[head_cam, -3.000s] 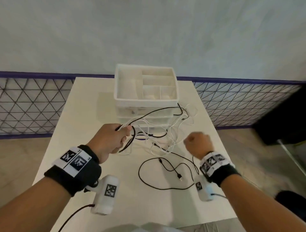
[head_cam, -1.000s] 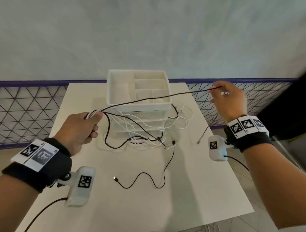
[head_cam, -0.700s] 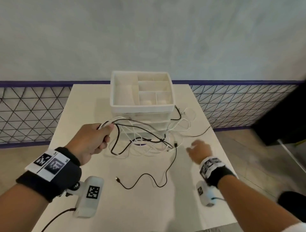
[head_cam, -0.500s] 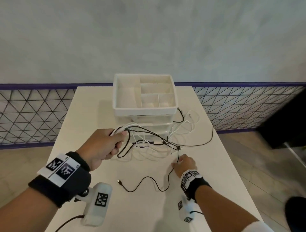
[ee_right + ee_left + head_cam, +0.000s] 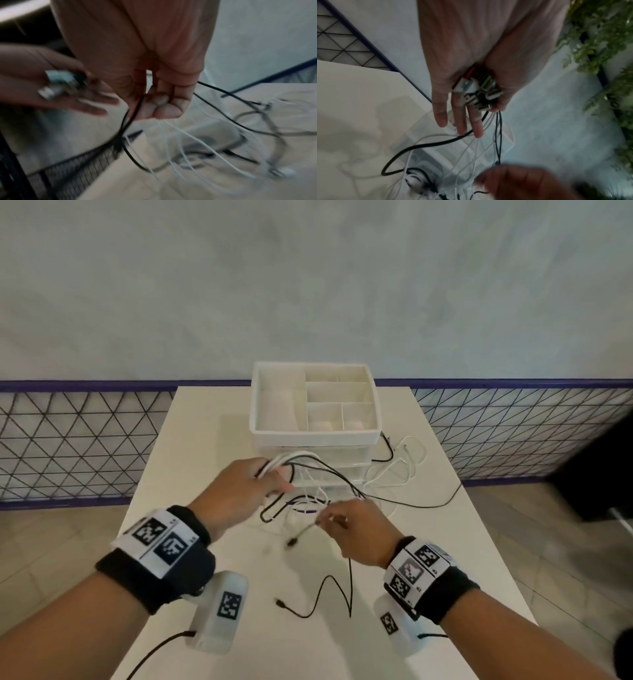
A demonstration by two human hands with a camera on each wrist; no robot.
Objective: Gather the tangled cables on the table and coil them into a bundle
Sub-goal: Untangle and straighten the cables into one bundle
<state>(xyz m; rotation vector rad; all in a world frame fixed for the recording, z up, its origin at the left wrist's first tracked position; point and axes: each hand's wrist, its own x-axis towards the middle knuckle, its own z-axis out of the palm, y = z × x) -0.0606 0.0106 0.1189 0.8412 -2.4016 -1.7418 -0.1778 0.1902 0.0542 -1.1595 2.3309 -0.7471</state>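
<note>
1. Since half a second ago the right hand (image 5: pixel 356 534) has lifted off the table (image 5: pixel 191 453) and come up toward the left hand (image 5: pixel 239 494), bringing a thin black cable (image 5: pixel 349 587) with it.
2. Nearest, that black cable hangs from the right hand, its loose plug end (image 5: pixel 281 604) lying on the table and pointing left; the right fingers are curled, pinching it, with a short plug-tipped end (image 5: pixel 300 534) sticking out down and to the left.
3. Just beyond, the left hand grips a cluster of plugs (image 5: pixel 476 89) in its palm, three fingers (image 5: pixel 458 121) fairly straight, likely so all ends stay together as the start of the bundle.
4. From that grip, white and black cables (image 5: pixel 325 474) loop rightward across the table, still tangled; their run is mostly left to right.
5. Farther back stands a white drawer organizer (image 5: pixel 313 436), with white cable loops (image 5: pixel 400 470) lying beside its right side.
6. My guess: gathering is partway, coiling not begun.
</note>
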